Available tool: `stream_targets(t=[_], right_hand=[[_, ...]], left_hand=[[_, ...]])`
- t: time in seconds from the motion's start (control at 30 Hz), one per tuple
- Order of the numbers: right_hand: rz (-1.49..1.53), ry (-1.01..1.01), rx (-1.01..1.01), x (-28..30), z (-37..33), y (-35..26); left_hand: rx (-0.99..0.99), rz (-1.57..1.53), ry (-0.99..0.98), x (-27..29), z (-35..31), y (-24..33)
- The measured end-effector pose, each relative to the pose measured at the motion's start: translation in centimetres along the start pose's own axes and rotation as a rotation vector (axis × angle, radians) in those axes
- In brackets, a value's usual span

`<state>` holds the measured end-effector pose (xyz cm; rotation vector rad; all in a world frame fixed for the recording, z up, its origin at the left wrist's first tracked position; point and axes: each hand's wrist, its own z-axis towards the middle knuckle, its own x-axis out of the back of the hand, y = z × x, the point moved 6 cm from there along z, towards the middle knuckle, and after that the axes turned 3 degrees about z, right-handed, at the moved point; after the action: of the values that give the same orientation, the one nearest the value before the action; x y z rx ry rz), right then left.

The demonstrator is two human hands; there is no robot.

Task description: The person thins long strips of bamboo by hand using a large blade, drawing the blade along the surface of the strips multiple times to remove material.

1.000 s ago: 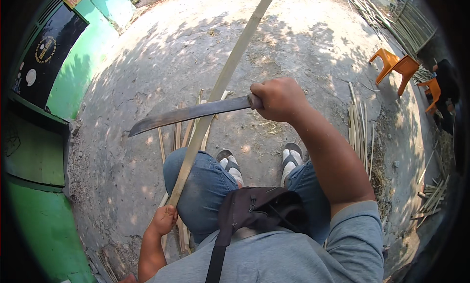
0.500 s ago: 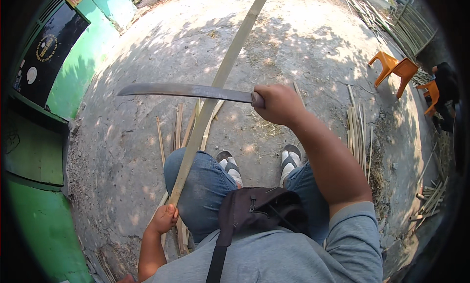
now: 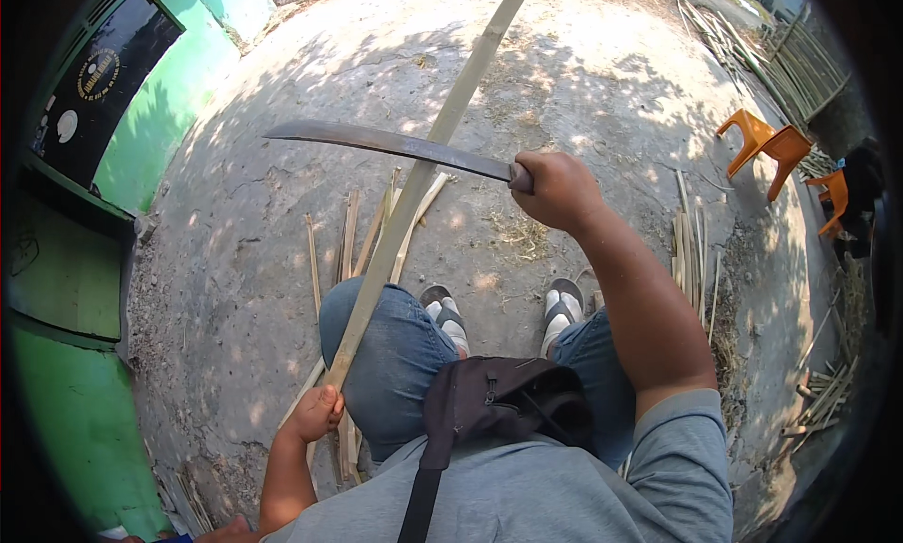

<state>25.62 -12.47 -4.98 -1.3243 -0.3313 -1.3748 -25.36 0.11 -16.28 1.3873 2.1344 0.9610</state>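
Note:
My left hand (image 3: 315, 412) is closed round the near end of a long, flat bamboo strip (image 3: 376, 268). The strip rises past my left knee and runs away from me to the top of the view. Up ahead, my right hand (image 3: 557, 190) grips the handle of a machete (image 3: 395, 145). Its long, slightly curved blade points left and crosses over the strip; whether the edge bites into the bamboo I cannot tell. Several more split bamboo strips (image 3: 350, 233) lie on the ground beside and beyond my left leg.
Another bundle of bamboo strips (image 3: 689, 251) lies to the right of my feet. Orange plastic stools (image 3: 767, 151) stand farther right, near a bamboo pile (image 3: 738, 49). A green wall (image 3: 71, 430) runs along the left. A black waist bag (image 3: 503, 402) rests on my lap.
My right hand and the machete have shifted slightly right, and the blade tip has risen. The view has turned a little. My left hand keeps its hold on the bamboo strip.

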Motion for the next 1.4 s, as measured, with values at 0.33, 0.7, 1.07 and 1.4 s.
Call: stream_targets(t=[0.33, 0.7, 1.07, 1.4], right_hand=[[-0.104, -0.082, 0.066, 0.2, 0.9, 0.0], [-0.079, -0.087, 0.180, -1.1, -0.7, -3.4], [-0.038, -0.021, -0.069, 0.1, 0.5, 0.4], [-0.131, -0.140, 0.056, 0.0, 0.8, -2.1]], left_hand=[[-0.045, 0.072, 0.026, 0.5, 0.4, -0.2], [-0.018, -0.010, -0.020, 0.5, 0.6, -1.1], [0.012, -0.028, -0.020, 0.1, 0.0, 0.0], [-0.053, 0.053, 0.019, 0.7, -0.1, -0.8]])
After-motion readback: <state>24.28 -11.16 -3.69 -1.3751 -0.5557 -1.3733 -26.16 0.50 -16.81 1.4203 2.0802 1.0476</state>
